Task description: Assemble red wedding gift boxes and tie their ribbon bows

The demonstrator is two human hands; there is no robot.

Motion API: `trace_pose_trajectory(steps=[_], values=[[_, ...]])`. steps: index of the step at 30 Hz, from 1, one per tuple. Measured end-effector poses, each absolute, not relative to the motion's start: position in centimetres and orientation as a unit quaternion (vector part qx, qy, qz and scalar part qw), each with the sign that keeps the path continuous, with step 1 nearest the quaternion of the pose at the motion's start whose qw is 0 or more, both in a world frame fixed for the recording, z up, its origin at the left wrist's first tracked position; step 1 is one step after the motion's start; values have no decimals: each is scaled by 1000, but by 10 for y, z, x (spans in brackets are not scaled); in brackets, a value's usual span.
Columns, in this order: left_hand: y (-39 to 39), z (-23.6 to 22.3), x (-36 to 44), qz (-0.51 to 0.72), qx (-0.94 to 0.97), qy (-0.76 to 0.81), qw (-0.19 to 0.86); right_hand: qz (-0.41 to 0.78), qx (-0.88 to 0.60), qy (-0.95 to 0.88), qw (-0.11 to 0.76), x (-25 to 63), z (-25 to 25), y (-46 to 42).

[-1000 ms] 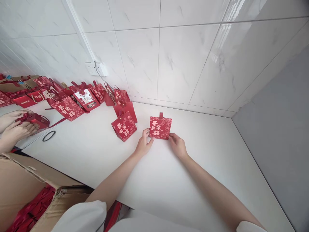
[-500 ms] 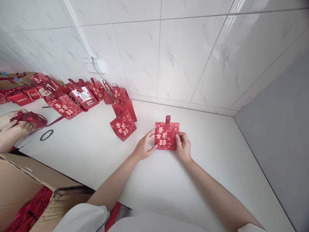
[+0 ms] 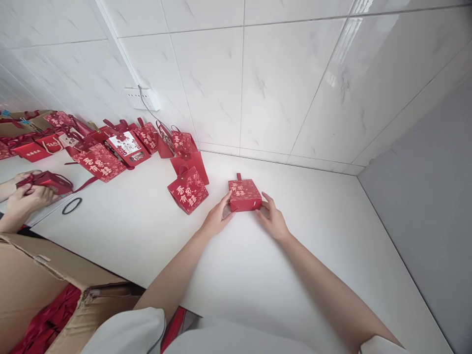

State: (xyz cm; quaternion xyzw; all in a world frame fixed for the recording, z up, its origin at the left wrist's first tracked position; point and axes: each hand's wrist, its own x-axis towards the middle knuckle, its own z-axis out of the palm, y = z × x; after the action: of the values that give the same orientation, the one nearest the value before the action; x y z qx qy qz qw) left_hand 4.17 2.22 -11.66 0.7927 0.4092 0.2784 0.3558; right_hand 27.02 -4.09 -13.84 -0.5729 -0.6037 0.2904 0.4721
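Note:
A red gift box [image 3: 245,193] with pale Chinese characters and a strap handle lies tilted back on the white table, its plain red base side facing me. My left hand [image 3: 217,216] is at its left side, thumb by the lower corner and fingers along the edge. My right hand [image 3: 273,220] holds the right side, with thumb and fingertips around the corner. To the left, a similar red box [image 3: 189,191] stands with a plain red one [image 3: 199,169] behind it.
More red gift boxes [image 3: 99,162] line the wall at left, below a socket strip [image 3: 142,99]. Another person's hands [image 3: 31,196] hold a dark red box [image 3: 55,182]. A black ring [image 3: 71,206] lies nearby. An open cardboard carton [image 3: 83,270] with red items stands at lower left.
The gift box has gone from front-facing upright to tipped back, so its base side shows. Both my hands moved slightly away from me and left with it, and my right-hand grip loosened.

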Motion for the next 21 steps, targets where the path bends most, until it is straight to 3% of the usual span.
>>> trace_pose_trajectory(steps=[21], values=[[20,-113,45,281,800,399,349,165,-646,-606,434,257,-124,-42]])
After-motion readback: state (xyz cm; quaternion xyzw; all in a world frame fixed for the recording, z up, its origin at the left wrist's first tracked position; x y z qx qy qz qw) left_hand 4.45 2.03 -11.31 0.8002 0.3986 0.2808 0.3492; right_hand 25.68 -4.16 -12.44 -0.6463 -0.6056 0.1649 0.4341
